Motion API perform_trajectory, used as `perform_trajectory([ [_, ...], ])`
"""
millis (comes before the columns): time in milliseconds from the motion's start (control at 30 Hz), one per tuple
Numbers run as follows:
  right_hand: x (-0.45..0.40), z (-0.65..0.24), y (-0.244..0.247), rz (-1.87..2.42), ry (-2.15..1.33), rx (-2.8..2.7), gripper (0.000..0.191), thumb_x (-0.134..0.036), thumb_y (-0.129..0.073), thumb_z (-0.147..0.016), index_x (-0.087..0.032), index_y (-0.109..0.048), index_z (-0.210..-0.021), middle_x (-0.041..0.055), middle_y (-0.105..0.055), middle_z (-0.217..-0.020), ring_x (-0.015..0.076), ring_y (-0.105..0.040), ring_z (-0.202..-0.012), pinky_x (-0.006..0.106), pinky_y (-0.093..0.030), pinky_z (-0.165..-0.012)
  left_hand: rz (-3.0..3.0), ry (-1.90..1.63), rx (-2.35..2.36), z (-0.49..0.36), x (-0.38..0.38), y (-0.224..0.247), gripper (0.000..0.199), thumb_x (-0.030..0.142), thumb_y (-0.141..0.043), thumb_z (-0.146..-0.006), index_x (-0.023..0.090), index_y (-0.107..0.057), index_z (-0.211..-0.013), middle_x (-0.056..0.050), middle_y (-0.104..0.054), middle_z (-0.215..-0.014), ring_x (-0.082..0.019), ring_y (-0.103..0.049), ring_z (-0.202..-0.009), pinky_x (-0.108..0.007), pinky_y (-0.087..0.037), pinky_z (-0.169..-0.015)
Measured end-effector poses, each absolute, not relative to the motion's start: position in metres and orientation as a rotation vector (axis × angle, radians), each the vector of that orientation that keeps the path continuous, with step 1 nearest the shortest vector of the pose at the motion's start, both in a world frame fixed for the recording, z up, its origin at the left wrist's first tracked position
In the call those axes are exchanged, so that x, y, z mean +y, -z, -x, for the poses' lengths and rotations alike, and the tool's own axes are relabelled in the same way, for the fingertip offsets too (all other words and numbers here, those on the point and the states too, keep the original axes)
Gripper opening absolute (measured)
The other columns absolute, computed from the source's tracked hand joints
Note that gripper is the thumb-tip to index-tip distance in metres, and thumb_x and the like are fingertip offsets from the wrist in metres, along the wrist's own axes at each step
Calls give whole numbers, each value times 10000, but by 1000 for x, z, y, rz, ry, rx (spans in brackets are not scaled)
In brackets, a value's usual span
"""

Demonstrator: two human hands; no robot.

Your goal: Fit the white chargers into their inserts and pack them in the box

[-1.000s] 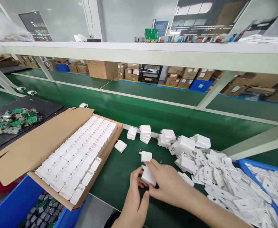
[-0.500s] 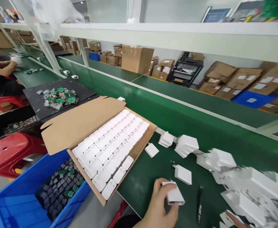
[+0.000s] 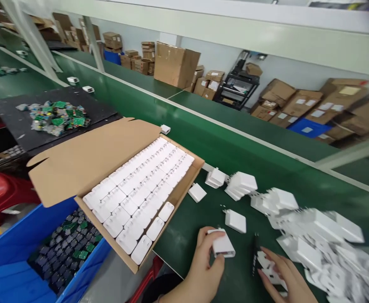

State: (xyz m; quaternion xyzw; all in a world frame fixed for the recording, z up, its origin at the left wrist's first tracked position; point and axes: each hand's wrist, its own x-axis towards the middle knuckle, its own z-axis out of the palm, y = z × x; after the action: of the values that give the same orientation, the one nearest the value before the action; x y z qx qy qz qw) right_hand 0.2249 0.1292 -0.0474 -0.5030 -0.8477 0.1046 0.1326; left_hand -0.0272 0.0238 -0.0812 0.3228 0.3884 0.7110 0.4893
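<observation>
The left hand (image 3: 205,263) holds a white housing (image 3: 224,244) low over the near part of the green desk (image 3: 178,235). Its fingers are closed to the width of the housing, with the thumb on the near end and the other fingers over the left side and top. The open end of the housing faces the person, and whether its underside touches the desk cannot be told

The right hand (image 3: 287,275) is well apart from the left, its fingers partly closed around a few flat white pieces (image 3: 271,271) with cut-outs; the exact count is unclear. Just to the left of these pieces lies a slim black tool (image 3: 254,259) with pale lettering, between the 2 hands

Beyond the left hand, 1 loose housing (image 3: 235,221) lies on the desk, and another housing (image 3: 197,192) lies near the open cardboard box (image 3: 184,185). The box holds packed rows of white housings (image 3: 140,191), and 3 more sit along its near right side. A heap of flat white parts (image 3: 345,263) spreads to the right, with stacked housings (image 3: 320,225) at its far edge. On the left, a blue bin (image 3: 11,269) holds dark parts, and a black mat (image 3: 102,111) carries a pile of circuit boards (image 3: 58,118)
</observation>
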Motion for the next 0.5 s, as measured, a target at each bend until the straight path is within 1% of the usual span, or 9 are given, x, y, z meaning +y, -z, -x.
perform_trajectory([
  [67,119,-215,40,1461,-216,-2421,487,-494,-560,-1002,-305,-563,-1451,151,-648,-1343,368,-684,-1197,471,-621,-879,-807,-1723,956,29,22,80,356,304,-572,-1007,263,-656,-1351,-137,-472,-1432,-285,-561,-1312,-434,-483,-1130],
  [100,115,-209,37,1472,-162,-2399,518,-486,-565,-1010,-288,-527,-1487,163,-625,-1371,379,-654,-1236,496,-601,-925,-820,-1720,970,31,21,80,347,345,-570,-1019,264,-665,-1343,-135,-476,-1432,-287,-557,-1315,-435,-486,-1129],
  [133,112,-204,35,1483,-120,-2386,538,-482,-580,-1010,-272,-513,-1501,171,-616,-1376,389,-636,-1245,524,-582,-954,-833,-1716,986,32,21,80,347,380,-575,-1024,268,-673,-1337,-131,-479,-1436,-288,-553,-1320,-432,-490,-1127],
  [200,109,-197,31,1464,-123,-2394,443,-439,-579,-1028,-255,-573,-1431,163,-625,-1349,376,-630,-1223,545,-563,-985,-857,-1699,1022,35,22,80,350,427,-587,-1025,284,-688,-1327,-120,-488,-1446,-288,-547,-1334,-420,-500,-1117],
  [267,107,-194,29,1420,-190,-2410,335,-369,-561,-1049,-248,-625,-1355,148,-636,-1325,346,-633,-1206,526,-568,-988,-886,-1672,1061,38,24,79,348,454,-601,-1021,300,-703,-1316,-109,-509,-1443,-286,-551,-1340,-403,-516,-1096],
  [333,106,-194,28,1362,-249,-2410,291,-313,-564,-1049,-250,-646,-1321,137,-645,-1309,322,-643,-1179,499,-584,-966,-917,-1658,1101,41,25,78,351,476,-621,-1010,306,-718,-1302,-104,-537,-1431,-286,-565,-1339,-388,-530,-1079],
  [400,103,-196,27,1312,-267,-2374,317,-277,-586,-1033,-260,-632,-1346,131,-651,-1312,314,-647,-1163,499,-588,-962,-946,-1635,1136,44,27,76,369,496,-642,-995,304,-727,-1299,-108,-559,-1434,-294,-579,-1343,-383,-540,-1073],
  [500,92,-194,22,1269,-304,-2235,434,-252,-619,-1009,-285,-560,-1438,123,-642,-1351,316,-630,-1225,513,-568,-1018,-972,-1562,1153,47,27,71,416,519,-685,-965,296,-728,-1314,-119,-586,-1462,-317,-573,-1383,-412,-524,-1120],
])
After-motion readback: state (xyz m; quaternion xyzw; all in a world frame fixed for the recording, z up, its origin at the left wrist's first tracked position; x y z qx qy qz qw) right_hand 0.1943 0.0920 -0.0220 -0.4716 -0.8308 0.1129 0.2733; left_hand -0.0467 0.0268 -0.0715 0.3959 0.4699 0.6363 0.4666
